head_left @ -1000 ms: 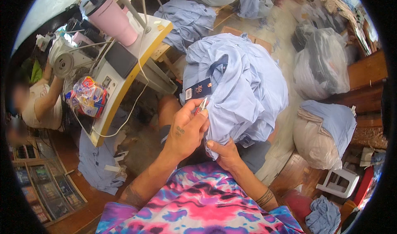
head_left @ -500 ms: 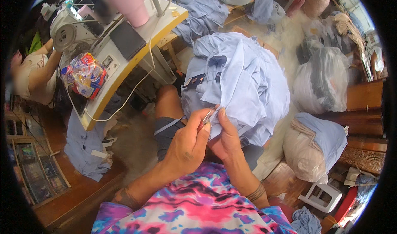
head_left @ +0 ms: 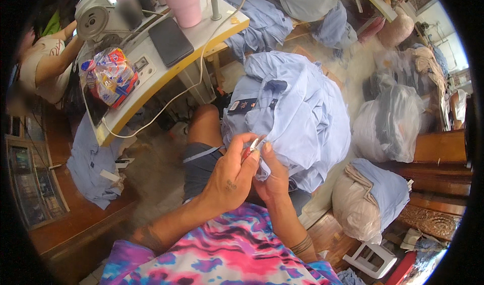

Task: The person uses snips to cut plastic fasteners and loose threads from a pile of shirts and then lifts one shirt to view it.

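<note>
A bundle of light blue shirts (head_left: 307, 118) lies heaped over my lap, and a dark collar label (head_left: 243, 106) shows at its left side. My left hand (head_left: 233, 171) is closed around small red-handled thread snips (head_left: 250, 148), whose metal blades point up toward the cloth. Close beside it, my right hand (head_left: 274, 176) pinches the near edge of a blue shirt between thumb and fingers. The blade tips are near the right thumb and the pinched cloth. Whether they touch a thread cannot be made out.
At upper left, a table (head_left: 176, 72) with a yellow edge holds a sewing machine (head_left: 96, 18), phone (head_left: 170, 40), pink tumbler (head_left: 184, 3) and plastic snack bag (head_left: 110, 77). A white cable (head_left: 201, 66) hangs off it. Right stand stuffed bags (head_left: 388, 123) and a white stool (head_left: 370, 260). Another person (head_left: 48, 68) sits left.
The whole view has shifted and tilted slightly. The snips have turned so their blades show more plainly. Both hands remain close together at the shirt's near edge.
</note>
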### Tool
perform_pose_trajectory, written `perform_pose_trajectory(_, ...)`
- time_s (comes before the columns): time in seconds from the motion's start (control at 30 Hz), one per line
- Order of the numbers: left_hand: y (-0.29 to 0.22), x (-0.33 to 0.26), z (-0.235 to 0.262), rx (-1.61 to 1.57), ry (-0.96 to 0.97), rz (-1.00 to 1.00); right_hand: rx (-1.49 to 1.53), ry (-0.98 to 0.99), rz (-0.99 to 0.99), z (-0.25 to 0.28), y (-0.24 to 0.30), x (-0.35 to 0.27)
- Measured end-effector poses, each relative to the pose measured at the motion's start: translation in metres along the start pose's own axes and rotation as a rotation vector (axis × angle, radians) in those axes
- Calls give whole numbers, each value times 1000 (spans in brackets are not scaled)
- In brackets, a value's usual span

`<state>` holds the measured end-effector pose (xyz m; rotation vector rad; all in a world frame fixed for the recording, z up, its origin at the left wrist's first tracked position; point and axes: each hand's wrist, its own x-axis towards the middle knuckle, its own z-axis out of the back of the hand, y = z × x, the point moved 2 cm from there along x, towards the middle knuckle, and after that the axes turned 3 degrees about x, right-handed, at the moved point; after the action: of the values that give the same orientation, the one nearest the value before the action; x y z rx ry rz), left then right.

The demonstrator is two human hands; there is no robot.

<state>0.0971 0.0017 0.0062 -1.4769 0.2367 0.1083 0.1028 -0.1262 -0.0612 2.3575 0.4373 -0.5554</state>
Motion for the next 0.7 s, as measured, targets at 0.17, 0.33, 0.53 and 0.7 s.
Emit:
perform_pose_trajectory(0.17,-1,4,2,-94,18,42,-125,-57,49,2,8,-4)
perform_pose_trajectory(0.33,-11,6,9,-105,95,106,-178,-31,63,4,21,-3)
perform_pose_trajectory(0.53,-10,11,3,-60,69,28,-139,17,-28,15,29,3)
perform_pose_trajectory(0.7,-7,13,-2,-8,10,-51,-132,-36,-52,23,29,3)
